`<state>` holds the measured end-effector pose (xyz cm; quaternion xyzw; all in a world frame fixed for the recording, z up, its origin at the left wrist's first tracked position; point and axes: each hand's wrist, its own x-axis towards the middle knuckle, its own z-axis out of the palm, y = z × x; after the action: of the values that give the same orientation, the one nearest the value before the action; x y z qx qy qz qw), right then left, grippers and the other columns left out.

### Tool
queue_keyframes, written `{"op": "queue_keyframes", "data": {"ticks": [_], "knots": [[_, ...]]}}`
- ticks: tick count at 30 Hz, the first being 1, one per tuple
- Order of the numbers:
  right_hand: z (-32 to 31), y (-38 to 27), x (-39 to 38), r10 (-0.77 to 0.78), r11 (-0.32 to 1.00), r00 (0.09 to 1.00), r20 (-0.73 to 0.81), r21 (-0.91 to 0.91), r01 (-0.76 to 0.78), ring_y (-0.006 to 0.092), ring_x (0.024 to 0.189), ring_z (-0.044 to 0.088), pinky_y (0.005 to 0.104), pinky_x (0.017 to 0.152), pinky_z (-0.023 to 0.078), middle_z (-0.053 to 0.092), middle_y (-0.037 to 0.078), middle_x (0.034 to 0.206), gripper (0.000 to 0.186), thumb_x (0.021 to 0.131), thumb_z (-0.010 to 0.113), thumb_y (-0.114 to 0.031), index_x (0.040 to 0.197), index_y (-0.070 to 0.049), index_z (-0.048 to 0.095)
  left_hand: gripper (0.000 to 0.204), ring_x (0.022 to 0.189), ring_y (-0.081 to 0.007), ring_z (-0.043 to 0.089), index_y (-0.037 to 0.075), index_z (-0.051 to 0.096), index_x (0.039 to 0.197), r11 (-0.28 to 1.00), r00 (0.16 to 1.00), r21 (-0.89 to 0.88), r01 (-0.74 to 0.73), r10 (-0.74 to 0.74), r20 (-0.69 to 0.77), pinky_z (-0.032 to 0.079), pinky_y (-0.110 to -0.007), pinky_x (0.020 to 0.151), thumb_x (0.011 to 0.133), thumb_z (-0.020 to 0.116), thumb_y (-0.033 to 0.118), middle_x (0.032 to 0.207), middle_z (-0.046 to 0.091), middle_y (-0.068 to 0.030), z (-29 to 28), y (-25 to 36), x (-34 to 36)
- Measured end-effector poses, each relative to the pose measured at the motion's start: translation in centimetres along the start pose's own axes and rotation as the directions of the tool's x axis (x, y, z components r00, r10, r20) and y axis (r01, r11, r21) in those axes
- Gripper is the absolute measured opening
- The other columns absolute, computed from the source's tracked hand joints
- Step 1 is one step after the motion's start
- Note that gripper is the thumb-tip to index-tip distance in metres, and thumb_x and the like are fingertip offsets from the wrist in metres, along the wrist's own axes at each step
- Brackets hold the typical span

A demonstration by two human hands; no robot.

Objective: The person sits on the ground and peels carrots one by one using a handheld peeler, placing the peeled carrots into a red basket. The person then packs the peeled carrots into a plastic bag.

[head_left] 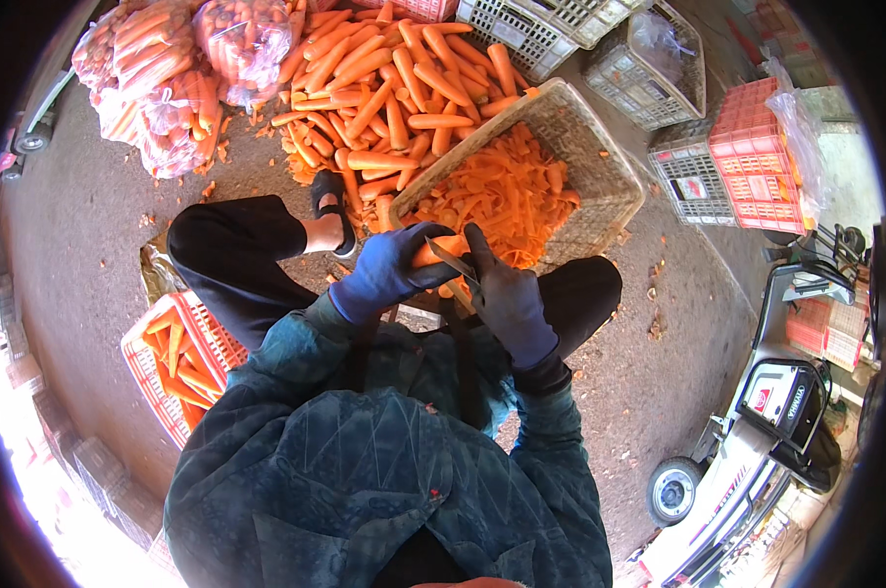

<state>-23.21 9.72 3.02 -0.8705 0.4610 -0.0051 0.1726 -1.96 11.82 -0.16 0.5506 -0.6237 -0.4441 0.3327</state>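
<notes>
Both my hands wear blue-grey work gloves and meet over the near edge of a crate. My left hand (392, 269) is closed around a carrot (441, 251), whose orange end shows between the fingers. In my right hand (510, 302) is a peeler (451, 260) with a narrow metal blade, which lies against the carrot; the gloves partly hide its shape. Just beyond the hands, orange peelings (507, 191) are heaped in the dirty pale plastic crate (592, 157). A large pile of carrots (384, 88) lies on the ground to the crate's left and beyond it.
Clear bags of carrots (164, 83) stand at the far left. Beside my left leg is a red basket (218, 328) holding carrots. Plastic crates (649, 78) and red crates (757, 147) stand at the far right. A white wheeled vehicle (727, 490) is at the right.
</notes>
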Motion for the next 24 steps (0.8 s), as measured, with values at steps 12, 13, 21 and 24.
{"op": "queue_keyframes", "data": {"ticks": [12,13,21,24], "knots": [[3.9,2.4,0.8,-0.072,0.990,0.949,-0.307,0.093,0.105,0.0269,0.061,0.066,0.0394,0.052,0.050,0.065,0.011,0.081,0.071,0.084,0.065,-0.019,0.150,-0.010,0.038,0.053,0.075,-0.0319,0.068,0.014,0.066,0.112,0.906,0.955,0.311,-0.285,0.296,0.015,0.053,-0.040,0.063,0.071,0.084,0.043,0.086,0.068,-0.0103,-0.3,1.5,0.4],[3.8,2.3,0.8,-0.032,0.991,0.960,-0.277,0.112,0.066,0.0291,0.064,0.067,0.0407,0.055,0.051,0.067,0.012,0.082,0.068,0.084,0.065,-0.017,0.148,-0.012,0.041,0.052,0.075,-0.0313,0.068,0.015,0.066,0.112,0.897,0.937,0.292,-0.332,0.350,-0.007,0.053,-0.039,0.063,0.071,0.084,0.043,0.089,0.069,-0.0099,0.0,1.2,0.6],[7.2,11.6,-2.6,0.405,0.908,0.911,0.078,-0.151,-0.391,0.0301,0.069,0.068,0.0414,0.060,0.054,0.070,0.011,0.089,0.030,0.093,0.056,-0.015,0.121,-0.005,0.060,0.054,0.097,-0.0285,0.067,0.012,0.063,0.117,0.798,0.864,0.409,-0.444,0.502,-0.041,0.055,-0.038,0.080,0.071,0.082,0.036,0.108,0.066,-0.0068,0.2,0.9,-1.9],[7.4,9.8,-2.3,0.148,0.984,0.986,-0.073,0.109,-0.140,0.0333,0.068,0.067,0.0395,0.058,0.053,0.067,0.013,0.077,0.039,0.098,0.051,-0.023,0.133,-0.004,0.049,0.054,0.089,-0.0297,0.068,0.011,0.064,0.112,0.902,0.877,0.229,-0.366,0.417,-0.240,0.056,-0.037,0.079,0.068,0.088,0.032,0.103,0.070,-0.0068,0.9,1.2,-1.1]]}}
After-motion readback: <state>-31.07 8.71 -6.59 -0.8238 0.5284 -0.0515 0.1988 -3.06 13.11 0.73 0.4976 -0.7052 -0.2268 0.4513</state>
